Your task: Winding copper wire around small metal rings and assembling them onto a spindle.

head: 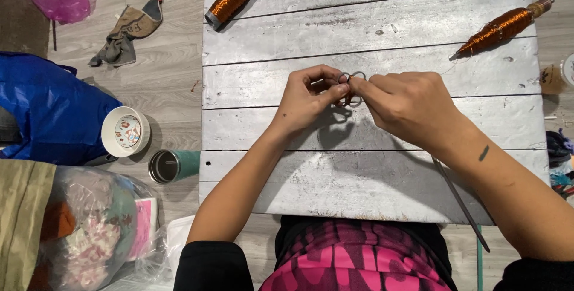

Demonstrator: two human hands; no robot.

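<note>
Over the middle of a grey painted plank table (269, 58), both my hands pinch a small looped wire piece (353, 78) made of thin grey rings. My left hand (308, 98) grips it from the left with thumb and fingertips. My right hand (406, 106) holds it from the right. Most of the piece is hidden behind my fingers. A fine copper wire seems to run from it toward the right.
A copper wire spool (229, 1) lies at the table's far left corner, a long tapered copper spool (502, 27) at far right. A thin rod (460, 201) overhangs the near edge. On the floor left: a white cup (124, 131), a steel tumbler (170, 165), a blue bag (48, 112), clear bags of cloth (89, 231).
</note>
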